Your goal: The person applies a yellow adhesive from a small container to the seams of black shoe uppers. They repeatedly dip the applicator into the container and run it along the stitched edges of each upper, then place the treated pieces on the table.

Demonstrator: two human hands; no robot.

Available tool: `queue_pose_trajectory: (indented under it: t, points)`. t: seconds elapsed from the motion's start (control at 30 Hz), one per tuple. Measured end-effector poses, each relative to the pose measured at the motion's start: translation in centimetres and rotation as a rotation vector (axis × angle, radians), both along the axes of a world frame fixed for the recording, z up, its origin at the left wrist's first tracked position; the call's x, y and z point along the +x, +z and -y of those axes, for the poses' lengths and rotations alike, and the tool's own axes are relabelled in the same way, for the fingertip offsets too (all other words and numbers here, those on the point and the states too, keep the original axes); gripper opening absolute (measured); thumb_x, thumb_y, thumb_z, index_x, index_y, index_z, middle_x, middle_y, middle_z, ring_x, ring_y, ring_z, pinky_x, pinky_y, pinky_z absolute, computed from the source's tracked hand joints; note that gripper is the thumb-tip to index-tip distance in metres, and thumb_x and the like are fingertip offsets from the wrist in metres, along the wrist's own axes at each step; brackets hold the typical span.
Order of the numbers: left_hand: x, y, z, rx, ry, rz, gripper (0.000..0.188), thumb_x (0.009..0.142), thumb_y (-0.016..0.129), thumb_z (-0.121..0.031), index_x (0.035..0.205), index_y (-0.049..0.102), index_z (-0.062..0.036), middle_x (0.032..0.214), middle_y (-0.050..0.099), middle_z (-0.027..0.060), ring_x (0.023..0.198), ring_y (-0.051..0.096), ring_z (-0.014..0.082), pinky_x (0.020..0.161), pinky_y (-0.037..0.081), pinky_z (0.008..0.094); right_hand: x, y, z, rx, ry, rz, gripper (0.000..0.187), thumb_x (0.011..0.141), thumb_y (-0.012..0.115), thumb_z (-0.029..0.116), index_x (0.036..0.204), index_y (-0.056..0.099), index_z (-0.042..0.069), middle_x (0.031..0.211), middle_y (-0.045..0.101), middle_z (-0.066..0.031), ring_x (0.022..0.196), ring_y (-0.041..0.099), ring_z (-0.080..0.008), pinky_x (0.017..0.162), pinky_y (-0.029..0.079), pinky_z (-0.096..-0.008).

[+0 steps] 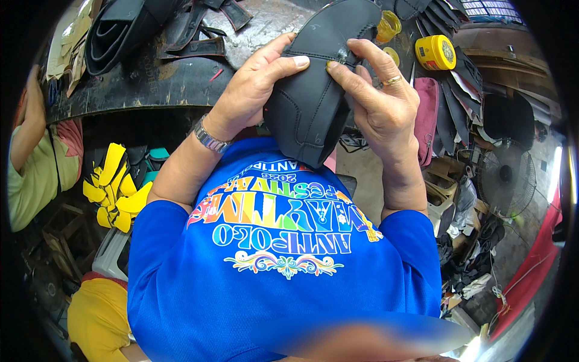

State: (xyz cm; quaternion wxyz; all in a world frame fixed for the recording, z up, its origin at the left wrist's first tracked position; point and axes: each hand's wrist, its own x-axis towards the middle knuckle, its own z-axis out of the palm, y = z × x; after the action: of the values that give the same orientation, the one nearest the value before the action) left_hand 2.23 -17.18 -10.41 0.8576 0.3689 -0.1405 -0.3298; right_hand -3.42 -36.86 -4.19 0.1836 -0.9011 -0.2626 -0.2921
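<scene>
A black leather shoe upper (pixel 307 99) with stitched seams and small pale marks is held up in front of my chest, tilted, at the edge of the workbench. My left hand (pixel 259 84) grips its left side, thumb lying on the outer face and fingers mostly hidden behind. On the right, my right hand (pixel 383 99) has its fingertips pressed together at the stitched seam near the upper's middle. A small shiny patch shows by those fingertips; whether they also pinch something tiny cannot be seen.
Dark leather pieces (pixel 199 45) lie on the workbench (pixel 151 84). A yellow tub (pixel 429 54) and a yellow cup (pixel 389 27) stand at the right. Yellow cut pieces (pixel 114 187) are piled at the left. A fan (pixel 506 178) stands right; other people are at the left.
</scene>
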Motion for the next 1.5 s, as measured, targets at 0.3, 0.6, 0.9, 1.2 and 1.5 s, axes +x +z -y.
queue_pose_trajectory:
  t: [0.3,0.6,0.9,1.2,1.5]
  points:
    - [0.1,0.0,0.2,0.009,-0.018,0.03,0.044,0.102,0.057,-0.015,0.141,0.045,0.0,0.123,0.064,0.0138,0.107,0.067,0.0145,0.091,0.056,0.0278,0.1,0.6,0.5,0.158,-0.066,-0.129,0.032,0.079,0.06,-0.021,0.099,0.073,-0.001,0.119,0.064,-0.0145,0.1,0.072,-0.0248,0.086,0.057,-0.0323]
    - [0.0,0.1,-0.2,0.018,-0.02,0.028,0.059,0.1,0.059,-0.015,0.151,0.035,0.003,0.13,0.062,0.0149,0.112,0.066,0.0158,0.095,0.055,0.0289,0.8,-0.4,0.4,0.183,-0.048,-0.068,0.034,0.076,0.064,-0.018,0.103,0.074,0.001,0.116,0.061,-0.0148,0.089,0.068,-0.0228,0.079,0.056,-0.0312]
    - [0.0,-0.3,0.0,0.052,-0.01,0.06,0.055,0.1,0.058,-0.013,0.149,0.038,0.0026,0.129,0.062,0.0136,0.112,0.065,0.0152,0.097,0.053,0.0289,0.6,-0.6,-0.3,-0.036,-0.154,-0.025,0.03,0.078,0.066,-0.015,0.104,0.072,-0.001,0.114,0.063,-0.0176,0.094,0.071,-0.0281,0.083,0.058,-0.0339]
    - [-0.1,-0.3,-0.2,0.034,0.008,0.053,0.055,0.1,0.058,-0.013,0.149,0.038,0.0034,0.13,0.062,0.0136,0.112,0.065,0.0151,0.097,0.053,0.0288,0.7,-0.2,-0.4,-0.02,-0.135,-0.044,0.028,0.078,0.065,-0.012,0.104,0.071,-0.002,0.115,0.063,-0.019,0.095,0.07,-0.0311,0.082,0.058,-0.0359]
    - [-0.1,-0.7,-0.5,-0.007,-0.004,0.017,0.054,0.1,0.059,-0.013,0.148,0.04,0.0028,0.129,0.063,0.0144,0.11,0.066,0.0156,0.096,0.054,0.0279,-0.2,1.1,-0.2,-0.109,-0.035,-0.112,0.03,0.078,0.063,-0.013,0.102,0.072,0.003,0.122,0.062,-0.0169,0.097,0.069,-0.0291,0.08,0.057,-0.0351]
